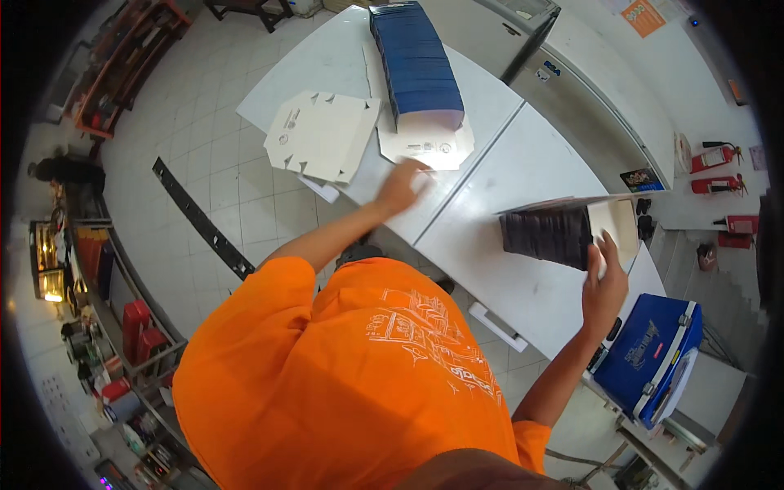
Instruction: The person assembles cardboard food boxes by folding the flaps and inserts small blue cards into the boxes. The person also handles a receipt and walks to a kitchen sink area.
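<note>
My left hand (402,188) is just off the near edge of a white cardboard blank (441,153), its fingers smeared by motion. On that blank stands a long row of blue folded cartons (416,61), packed tightly together. Another stack of flat white cardboard blanks (321,135) with notched edges lies to its left. My right hand (606,290) is at the right end of a shorter row of dark cartons (545,235). Its fingers are apart, the tips against the end of that row and beside an upright white panel (614,222).
The cartons stand on white tables (478,237) pushed together. A blue cooler box (645,355) stands at the right, near my right forearm. Beyond the tables is a white chest freezer (604,106); red fire extinguishers (715,158) hang on the wall. Loaded shelves (135,359) line the left.
</note>
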Demonstrator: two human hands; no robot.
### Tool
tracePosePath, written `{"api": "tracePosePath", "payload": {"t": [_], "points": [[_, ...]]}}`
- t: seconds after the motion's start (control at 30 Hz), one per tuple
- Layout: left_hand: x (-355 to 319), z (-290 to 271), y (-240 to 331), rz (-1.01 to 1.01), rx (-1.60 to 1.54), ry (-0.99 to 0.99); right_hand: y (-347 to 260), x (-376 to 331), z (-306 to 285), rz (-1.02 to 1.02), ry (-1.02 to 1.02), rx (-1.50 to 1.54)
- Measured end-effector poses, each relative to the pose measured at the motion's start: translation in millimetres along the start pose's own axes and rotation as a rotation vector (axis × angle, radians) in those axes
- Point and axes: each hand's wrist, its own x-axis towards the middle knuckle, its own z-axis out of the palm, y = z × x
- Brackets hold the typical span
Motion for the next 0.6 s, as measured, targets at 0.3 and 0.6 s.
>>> {"api": "tracePosePath", "payload": {"t": [0.3, 0.6], "points": [[90, -15, -178, -0.659, 0.456, 0.112, -125, -65, 61, 0.132, 0.676, 0.218], [71, -27, -169, -0.615, 0.322, 0.167, -232, -20, 110, -0.098, 0.291, 0.189]]}}
